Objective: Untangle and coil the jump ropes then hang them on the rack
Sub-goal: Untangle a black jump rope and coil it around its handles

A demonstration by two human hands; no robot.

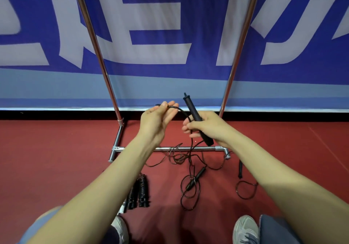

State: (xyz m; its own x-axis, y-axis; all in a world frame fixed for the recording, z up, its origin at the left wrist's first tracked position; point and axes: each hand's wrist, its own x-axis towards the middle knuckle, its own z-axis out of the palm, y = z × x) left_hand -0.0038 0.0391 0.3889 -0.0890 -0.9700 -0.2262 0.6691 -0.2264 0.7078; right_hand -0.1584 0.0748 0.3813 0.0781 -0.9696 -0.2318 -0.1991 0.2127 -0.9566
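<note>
A handle [194, 114] is gripped by the right hand [205, 127]; its cord [180, 109] is pinched by the left hand [158, 120]. The cord should be drawn slowly, so the tangle [179, 157] on the floor [56, 149] is loosened, not tightened. It may be caught on the rack [162, 148] base. A bundle [140, 192] lies nearby.

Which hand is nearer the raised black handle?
Right. The right hand is wrapped around the black handle. The left hand is apart from it, off to its left, pinching the cord.
</note>
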